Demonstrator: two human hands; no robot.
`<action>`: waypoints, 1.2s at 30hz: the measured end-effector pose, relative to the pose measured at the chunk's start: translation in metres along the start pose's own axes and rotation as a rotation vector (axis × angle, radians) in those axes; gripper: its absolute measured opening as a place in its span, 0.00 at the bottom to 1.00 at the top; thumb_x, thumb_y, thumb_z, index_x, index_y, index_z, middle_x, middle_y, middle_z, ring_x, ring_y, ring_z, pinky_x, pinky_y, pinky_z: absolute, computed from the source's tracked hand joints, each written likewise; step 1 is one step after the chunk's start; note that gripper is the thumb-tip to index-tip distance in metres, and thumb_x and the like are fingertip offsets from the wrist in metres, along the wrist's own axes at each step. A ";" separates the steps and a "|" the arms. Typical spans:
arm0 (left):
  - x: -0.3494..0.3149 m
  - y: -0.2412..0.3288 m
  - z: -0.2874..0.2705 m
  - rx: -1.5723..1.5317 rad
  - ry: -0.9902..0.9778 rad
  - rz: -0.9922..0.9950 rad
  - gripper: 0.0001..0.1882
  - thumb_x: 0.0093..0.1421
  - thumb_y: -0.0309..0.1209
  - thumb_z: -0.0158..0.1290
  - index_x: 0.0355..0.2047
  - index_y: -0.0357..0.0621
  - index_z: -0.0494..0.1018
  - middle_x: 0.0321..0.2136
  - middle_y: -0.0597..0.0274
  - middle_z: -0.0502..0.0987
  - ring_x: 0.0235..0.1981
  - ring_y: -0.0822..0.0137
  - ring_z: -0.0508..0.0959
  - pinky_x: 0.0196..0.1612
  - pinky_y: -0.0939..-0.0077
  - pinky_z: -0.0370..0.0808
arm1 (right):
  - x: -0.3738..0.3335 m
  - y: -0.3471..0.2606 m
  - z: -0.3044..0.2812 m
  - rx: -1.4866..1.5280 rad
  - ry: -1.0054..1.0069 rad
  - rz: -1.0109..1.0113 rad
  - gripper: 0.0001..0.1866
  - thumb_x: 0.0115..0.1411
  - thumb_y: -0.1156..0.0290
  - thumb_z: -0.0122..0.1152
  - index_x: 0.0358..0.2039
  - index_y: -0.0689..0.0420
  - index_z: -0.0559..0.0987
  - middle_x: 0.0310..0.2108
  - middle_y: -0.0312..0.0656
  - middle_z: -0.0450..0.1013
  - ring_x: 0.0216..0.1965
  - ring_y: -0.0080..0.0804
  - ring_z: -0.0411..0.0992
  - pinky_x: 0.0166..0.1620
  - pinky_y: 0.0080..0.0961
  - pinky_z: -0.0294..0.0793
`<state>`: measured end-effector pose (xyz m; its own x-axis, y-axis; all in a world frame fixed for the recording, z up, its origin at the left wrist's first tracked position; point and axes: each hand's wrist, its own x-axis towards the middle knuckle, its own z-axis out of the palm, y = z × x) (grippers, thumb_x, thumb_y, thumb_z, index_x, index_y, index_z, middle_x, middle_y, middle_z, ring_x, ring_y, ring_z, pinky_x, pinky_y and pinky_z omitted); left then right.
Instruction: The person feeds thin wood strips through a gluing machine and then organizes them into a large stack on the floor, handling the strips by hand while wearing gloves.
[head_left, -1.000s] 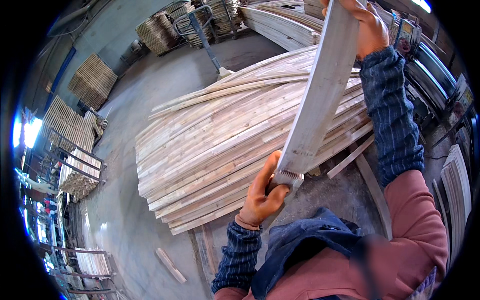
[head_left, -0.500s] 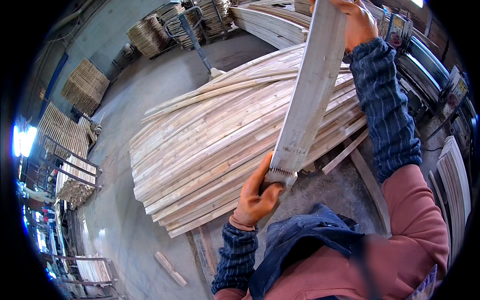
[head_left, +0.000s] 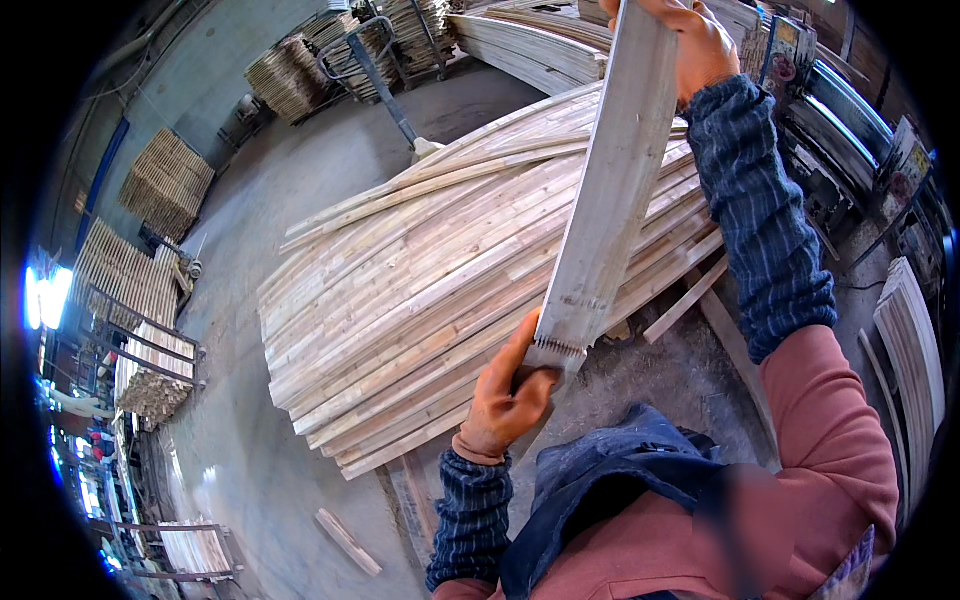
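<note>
1 finger-jointed wooden board (head_left: 615,190) slants in front of the plank stack (head_left: 430,300), its near end held by the left hand (head_left: 497,408) between thumb and fingers; the right hand (head_left: 704,50) grips farther up.

Cannot see the far end of the board (head_left: 612,190), cut off by the top edge with part of the right hand (head_left: 706,55). Cannot see some fingers of the left hand (head_left: 505,407), hidden beneath the near end. Lose a strip of the pile (head_left: 430,290) behind the board. Cannot make out the sweater (head_left: 640,553) under a blurred patch (head_left: 745,530), nor the tiny red and blue shapes (head_left: 102,443) near the left rim.
</note>
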<state>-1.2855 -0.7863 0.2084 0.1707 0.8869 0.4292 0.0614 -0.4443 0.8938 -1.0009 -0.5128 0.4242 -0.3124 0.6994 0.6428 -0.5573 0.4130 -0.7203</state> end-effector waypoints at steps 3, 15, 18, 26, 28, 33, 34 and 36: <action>0.002 0.004 0.000 0.043 0.011 0.027 0.37 0.58 0.14 0.54 0.69 0.39 0.63 0.57 0.46 0.77 0.55 0.58 0.79 0.54 0.69 0.77 | -0.007 0.000 0.012 0.072 0.230 -0.031 0.29 0.52 0.67 0.60 0.56 0.62 0.75 0.49 0.45 0.77 0.46 0.37 0.77 0.51 0.32 0.78; 0.003 -0.031 0.009 -0.224 0.007 -0.213 0.37 0.55 0.19 0.64 0.66 0.40 0.67 0.53 0.53 0.80 0.49 0.64 0.81 0.51 0.70 0.78 | -0.042 0.019 0.048 -0.103 0.201 -0.074 0.25 0.53 0.65 0.68 0.50 0.63 0.77 0.43 0.44 0.79 0.40 0.34 0.79 0.44 0.29 0.80; -0.023 -0.071 -0.008 -0.059 -0.057 -0.381 0.30 0.54 0.25 0.69 0.58 0.40 0.73 0.45 0.59 0.83 0.47 0.67 0.81 0.50 0.70 0.79 | -0.063 0.054 0.093 -0.104 0.226 -0.180 0.24 0.57 0.62 0.69 0.50 0.64 0.77 0.41 0.44 0.80 0.38 0.31 0.80 0.38 0.25 0.82; -0.066 -0.167 0.005 -0.146 0.182 -0.679 0.22 0.54 0.28 0.70 0.48 0.41 0.78 0.41 0.64 0.82 0.42 0.73 0.80 0.48 0.75 0.78 | -0.135 0.127 0.109 -0.129 -0.102 0.065 0.31 0.60 0.56 0.72 0.60 0.55 0.74 0.54 0.50 0.77 0.52 0.42 0.80 0.55 0.43 0.84; -0.074 -0.179 0.007 -0.187 0.224 -0.663 0.19 0.56 0.28 0.69 0.48 0.42 0.78 0.39 0.65 0.82 0.41 0.74 0.80 0.47 0.76 0.78 | -0.135 0.137 0.116 -0.146 -0.183 0.074 0.36 0.61 0.55 0.72 0.64 0.53 0.68 0.57 0.49 0.74 0.56 0.42 0.77 0.55 0.43 0.83; -0.078 -0.206 0.017 -0.450 0.227 -0.441 0.13 0.60 0.23 0.63 0.46 0.42 0.78 0.36 0.67 0.81 0.38 0.76 0.79 0.44 0.77 0.78 | -0.132 0.126 0.111 -0.127 -0.164 0.102 0.38 0.62 0.55 0.69 0.67 0.51 0.63 0.56 0.45 0.71 0.51 0.36 0.73 0.57 0.39 0.76; -0.069 -0.197 0.016 -0.313 0.224 -0.411 0.13 0.60 0.22 0.62 0.46 0.41 0.78 0.36 0.66 0.82 0.37 0.76 0.79 0.44 0.77 0.79 | -0.138 0.126 0.103 -0.159 -0.143 0.105 0.36 0.62 0.54 0.69 0.66 0.52 0.64 0.55 0.46 0.72 0.49 0.35 0.73 0.55 0.38 0.77; -0.056 -0.191 0.019 -0.202 0.221 -0.333 0.14 0.59 0.20 0.60 0.45 0.42 0.78 0.35 0.65 0.82 0.36 0.75 0.80 0.42 0.76 0.80 | -0.150 0.124 0.082 -0.258 -0.086 0.112 0.34 0.62 0.54 0.70 0.63 0.53 0.67 0.53 0.47 0.73 0.47 0.35 0.74 0.52 0.36 0.77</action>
<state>-1.2876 -0.7538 0.0116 -0.0410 0.9929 0.1115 -0.1193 -0.1156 0.9861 -1.0860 -0.6141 0.2596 -0.4310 0.7020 0.5670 -0.3049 0.4781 -0.8237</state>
